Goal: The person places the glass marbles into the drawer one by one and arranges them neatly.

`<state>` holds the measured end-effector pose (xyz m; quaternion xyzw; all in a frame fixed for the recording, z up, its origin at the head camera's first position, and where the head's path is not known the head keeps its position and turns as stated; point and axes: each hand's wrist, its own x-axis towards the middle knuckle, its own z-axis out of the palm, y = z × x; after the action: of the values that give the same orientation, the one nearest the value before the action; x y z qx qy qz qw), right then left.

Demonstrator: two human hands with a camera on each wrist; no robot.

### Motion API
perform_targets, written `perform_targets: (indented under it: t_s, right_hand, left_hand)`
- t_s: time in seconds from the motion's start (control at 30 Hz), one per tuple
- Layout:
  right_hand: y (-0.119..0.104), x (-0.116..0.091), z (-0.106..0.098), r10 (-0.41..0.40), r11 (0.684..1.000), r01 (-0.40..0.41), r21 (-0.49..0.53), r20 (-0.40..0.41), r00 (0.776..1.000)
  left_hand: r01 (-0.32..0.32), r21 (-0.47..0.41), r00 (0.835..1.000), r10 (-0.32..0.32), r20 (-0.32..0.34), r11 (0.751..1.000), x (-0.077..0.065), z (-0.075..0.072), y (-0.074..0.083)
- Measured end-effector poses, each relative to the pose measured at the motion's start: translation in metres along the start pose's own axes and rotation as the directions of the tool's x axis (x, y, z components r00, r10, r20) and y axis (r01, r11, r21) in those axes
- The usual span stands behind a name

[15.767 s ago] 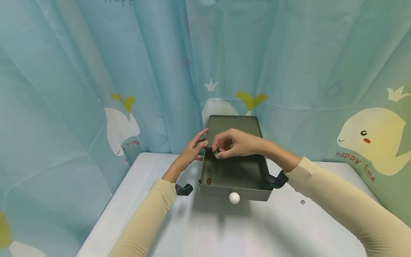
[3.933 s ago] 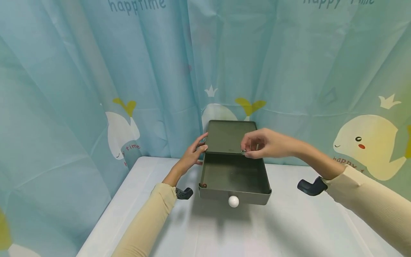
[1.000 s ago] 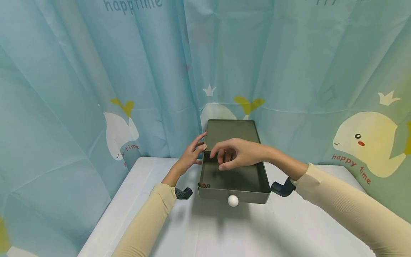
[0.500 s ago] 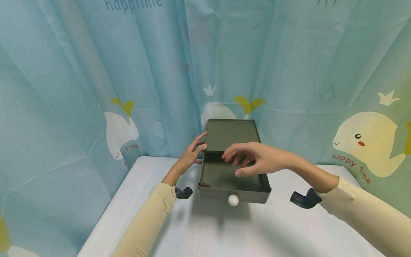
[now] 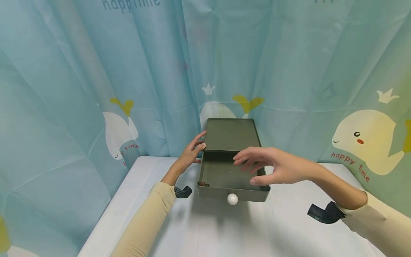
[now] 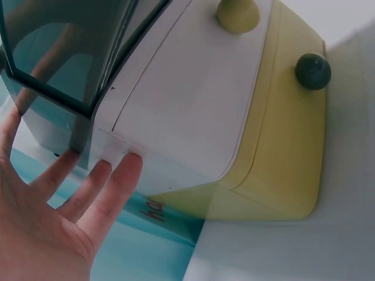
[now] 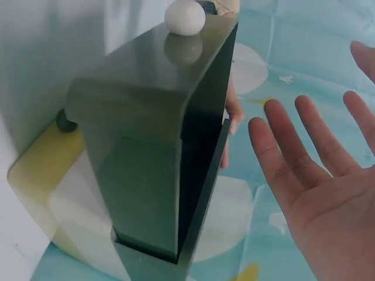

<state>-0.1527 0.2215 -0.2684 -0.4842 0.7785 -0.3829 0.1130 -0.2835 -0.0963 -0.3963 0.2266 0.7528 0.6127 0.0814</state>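
Note:
A dark green drawer [image 5: 213,193] with a white knob [image 5: 232,199] stands pulled out of the top of a drawer unit [image 5: 229,134]. In its front left corner lie a few tiny reddish-brown, bead-like pieces [image 5: 203,184], too small to make out further. My left hand [image 5: 190,154] rests with spread fingers against the unit's left side; in the left wrist view its fingertips [image 6: 132,161] touch the white middle tier [image 6: 181,93]. Over the drawer's right side hovers my right hand [image 5: 280,166], fingers loosely extended and holding nothing. The right wrist view shows that palm [image 7: 340,216] bare, beside the drawer.
Below the white tier is a yellow drawer [image 6: 287,134] with a dark green knob [image 6: 313,71]. The unit stands on a white-covered table [image 5: 208,235], close to a blue-green whale-print curtain [image 5: 154,71] behind it. Each wrist wears a dark camera mount [image 5: 325,213].
The small round thing my right hand pinched earlier is out of its fingers, and another piece lies in the drawer's corner. That hand has opened and drawn back rightward. My left hand stays put.

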Motion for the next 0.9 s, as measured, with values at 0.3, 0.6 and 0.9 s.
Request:
perform_targets:
  t_s: [0.3,0.6,0.9]
  right_hand:
    - [-0.006,-0.023,0.010,0.002,0.996,0.001,0.091,-0.035,0.999]
    - [-0.001,-0.038,0.024,-0.030,0.988,0.032,0.154,-0.017,0.999]
    - [0.005,-0.044,0.037,-0.095,0.972,0.089,0.219,0.019,0.995]
  left_hand:
    - [0.003,-0.006,1.000,-0.003,0.016,1.000,-0.002,0.000,0.008]
    - [0.007,-0.009,1.000,-0.007,0.018,1.000,0.001,-0.002,0.001]
    - [-0.001,-0.001,1.000,0.001,-0.006,1.000,0.000,0.001,0.001]
